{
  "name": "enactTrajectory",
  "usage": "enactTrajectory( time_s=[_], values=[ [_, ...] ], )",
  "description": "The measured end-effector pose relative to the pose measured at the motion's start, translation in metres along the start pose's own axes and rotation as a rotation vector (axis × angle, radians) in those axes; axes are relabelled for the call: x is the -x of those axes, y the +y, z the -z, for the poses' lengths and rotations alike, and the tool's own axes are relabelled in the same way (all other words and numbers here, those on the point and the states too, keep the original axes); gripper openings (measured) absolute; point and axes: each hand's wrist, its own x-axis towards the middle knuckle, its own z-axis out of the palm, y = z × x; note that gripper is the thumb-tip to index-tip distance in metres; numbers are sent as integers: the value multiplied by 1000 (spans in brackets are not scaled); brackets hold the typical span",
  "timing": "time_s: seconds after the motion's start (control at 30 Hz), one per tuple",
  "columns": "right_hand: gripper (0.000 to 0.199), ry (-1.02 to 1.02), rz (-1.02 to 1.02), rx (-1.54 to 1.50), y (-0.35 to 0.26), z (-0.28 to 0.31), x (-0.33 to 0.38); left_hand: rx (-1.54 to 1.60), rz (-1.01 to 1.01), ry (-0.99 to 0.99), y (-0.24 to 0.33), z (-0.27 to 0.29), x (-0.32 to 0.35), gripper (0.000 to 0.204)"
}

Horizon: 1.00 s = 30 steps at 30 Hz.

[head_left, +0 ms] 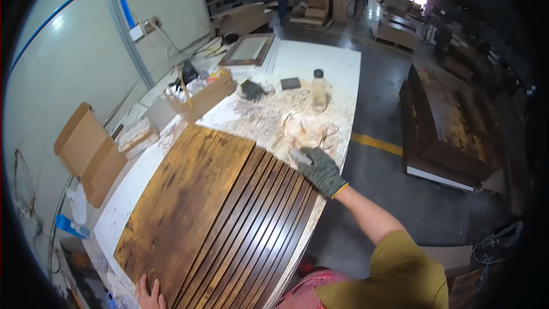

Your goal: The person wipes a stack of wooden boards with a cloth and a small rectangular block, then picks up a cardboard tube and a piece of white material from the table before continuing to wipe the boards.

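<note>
A large brown wooden panel (194, 206) with a flat half and a slatted half lies on the white workbench (320, 63). My right hand (320, 169), in a grey knit glove, rests at the panel's far right corner and holds a small pale block against the slats. My bare left hand (150, 292) grips the panel's near edge at the bottom of the view, fingers curled over the wood. Just beyond my right hand lies a crumpled pale cloth (306, 131).
A plastic bottle (319, 90), a dark sanding pad (290, 83), a dark rag (251, 90) and an open cardboard box (203, 98) sit on the dusty bench. A framed panel (247, 50) lies further back. Stacked dark wooden furniture (446, 126) stands right of the aisle.
</note>
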Motion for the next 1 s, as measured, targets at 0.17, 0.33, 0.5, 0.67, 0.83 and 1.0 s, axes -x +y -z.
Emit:
enactTrajectory(
  time_s=[0.17, 0.33, 0.5, 0.67, 0.83, 1.0],
  values=[
    [38, 99, -72, -89, -8, 18, -23, 152, 1, 131, 22, 17, -17, 42],
    [38, 61, 179, -60, -32, -7, -42, 152, -5, 130, 20, 14, -24, 42],
    [39, -152, 456, 162, -65, -12, -45, 137, -3, 135, 18, 13, -18, 41],
    [41, -87, 175, 386, -31, 2, -77, 127, 2, 129, 21, 15, -16, 41],
    [40, -137, 255, 265, -48, -12, -74, 148, -16, 146, 20, 13, -19, 41],
    [23, -373, 621, -33, -123, -34, 5, 145, -4, 139, 18, 12, -16, 41]
  ],
)
